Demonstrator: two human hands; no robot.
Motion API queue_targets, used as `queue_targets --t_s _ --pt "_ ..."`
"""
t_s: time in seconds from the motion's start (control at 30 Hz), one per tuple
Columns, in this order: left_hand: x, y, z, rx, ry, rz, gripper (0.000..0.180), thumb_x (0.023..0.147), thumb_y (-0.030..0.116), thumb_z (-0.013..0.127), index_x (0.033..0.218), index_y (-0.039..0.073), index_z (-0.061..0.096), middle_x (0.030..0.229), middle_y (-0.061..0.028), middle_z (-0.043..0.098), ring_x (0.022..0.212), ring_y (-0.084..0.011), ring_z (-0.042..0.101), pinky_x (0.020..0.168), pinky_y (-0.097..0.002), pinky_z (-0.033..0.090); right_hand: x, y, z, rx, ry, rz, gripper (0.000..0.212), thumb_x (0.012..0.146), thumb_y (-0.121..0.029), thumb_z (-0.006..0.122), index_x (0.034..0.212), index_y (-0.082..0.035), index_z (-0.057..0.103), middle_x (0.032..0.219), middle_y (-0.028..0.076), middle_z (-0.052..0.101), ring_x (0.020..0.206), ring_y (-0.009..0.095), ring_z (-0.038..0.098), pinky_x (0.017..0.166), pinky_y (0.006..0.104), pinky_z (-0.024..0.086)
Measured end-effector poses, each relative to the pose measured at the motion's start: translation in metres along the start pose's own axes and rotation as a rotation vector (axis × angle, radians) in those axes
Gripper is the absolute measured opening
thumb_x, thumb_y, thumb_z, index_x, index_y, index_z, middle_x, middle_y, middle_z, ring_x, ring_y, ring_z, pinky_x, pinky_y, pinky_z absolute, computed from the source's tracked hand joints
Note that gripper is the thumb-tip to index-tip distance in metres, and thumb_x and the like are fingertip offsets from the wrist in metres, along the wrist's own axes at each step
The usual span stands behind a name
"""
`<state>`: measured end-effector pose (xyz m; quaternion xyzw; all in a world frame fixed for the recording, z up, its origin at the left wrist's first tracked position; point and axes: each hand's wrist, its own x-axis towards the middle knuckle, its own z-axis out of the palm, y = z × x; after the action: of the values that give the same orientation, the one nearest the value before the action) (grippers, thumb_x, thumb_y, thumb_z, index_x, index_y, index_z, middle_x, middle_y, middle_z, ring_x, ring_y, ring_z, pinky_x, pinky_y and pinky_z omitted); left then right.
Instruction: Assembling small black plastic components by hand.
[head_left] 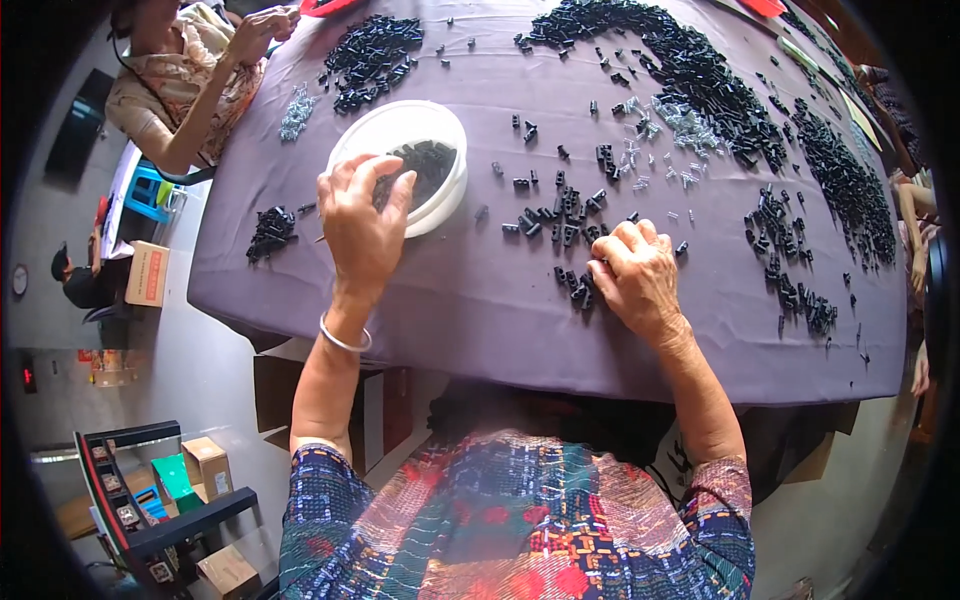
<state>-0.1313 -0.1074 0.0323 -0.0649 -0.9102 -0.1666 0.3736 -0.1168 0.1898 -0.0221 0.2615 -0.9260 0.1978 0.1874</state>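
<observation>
My left hand [365, 225] is open at the near left rim of a white plastic tub [452, 205], its fingers curved and the thumb apart. Small black plastic pieces [430, 165] lie inside the tub, partly hidden by that hand. Farther right, my right hand [640, 275] is low over the table with its fingers closed; whatever they pinch is hidden. A loose group of short black tubular pieces [568, 215] spreads just left of and beyond it. A smaller cluster [573, 288] lies right beside its fingertips.
A purple-grey cloth [480, 330] covers the table. Large heaps of black pieces [690, 80] and small silvery metal parts [690, 128] lie toward the back and right. Another heap [370, 60] is beyond the tub. A person [180, 90] sits at the far left edge.
</observation>
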Motion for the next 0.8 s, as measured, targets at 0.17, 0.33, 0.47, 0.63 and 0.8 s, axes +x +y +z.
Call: queue_targets --t_s 0.17,0.33,0.47,0.63,0.8 --pt "-0.04 0.051 -0.006 -0.267 -0.165 0.184 0.016 0.072 0.007 0.074 0.086 0.008 0.065 0.089 -0.0089 0.062 0.084 -0.0286 0.058 0.076 -0.0392 0.047 -0.004 0.001 -0.001 0.091 -0.016 -0.108 0.012 0.071 -0.01 0.069 0.077 -0.011 0.059 0.083 0.003 0.055 0.086 0.023 0.053 0.077 0.0388 0.038" --pt "-0.068 0.057 0.011 -0.363 -0.448 0.041 0.024 0.072 0.004 0.076 0.094 0.005 0.065 0.093 -0.0114 0.062 0.086 -0.0292 0.061 0.075 -0.0372 0.051 -0.008 0.005 -0.004 0.122 0.052 -0.127 0.014 0.07 -0.007 0.069 0.079 -0.01 0.059 0.085 0.003 0.057 0.084 0.023 0.054 0.076 0.0375 0.039" --pt "-0.058 0.056 0.031 -0.367 -0.409 -0.003 0.028 0.075 0.002 0.073 0.101 0.003 0.063 0.099 -0.0129 0.06 0.08 -0.0263 0.061 0.072 -0.035 0.052 -0.008 0.01 -0.009 0.277 0.081 -0.056 0.015 0.071 -0.003 0.068 0.081 -0.009 0.058 0.085 0.004 0.059 0.083 0.025 0.055 0.075 0.0369 0.04" --pt "-0.044 0.05 0.055 -0.303 -0.362 0.058 0.023 0.079 0.0 0.07 0.1 0.001 0.062 0.098 -0.0131 0.057 0.077 -0.0264 0.06 0.068 -0.0347 0.051 -0.003 0.013 -0.019 0.656 0.102 0.156 0.014 0.074 0.006 0.063 0.084 -0.003 0.059 0.081 0.006 0.06 0.077 0.02 0.059 0.071 0.0309 0.047" --pt "-0.046 0.048 0.053 -0.363 -0.395 0.009 0.015 0.078 -0.001 0.07 0.091 0.0 0.062 0.09 -0.0107 0.058 0.075 -0.0236 0.06 0.066 -0.0326 0.05 -0.005 0.014 -0.024 1.134 0.063 0.596 0.007 0.089 0.001 0.063 0.095 -0.001 0.061 0.08 -0.001 0.06 0.069 0.007 0.058 0.065 0.0199 0.048"
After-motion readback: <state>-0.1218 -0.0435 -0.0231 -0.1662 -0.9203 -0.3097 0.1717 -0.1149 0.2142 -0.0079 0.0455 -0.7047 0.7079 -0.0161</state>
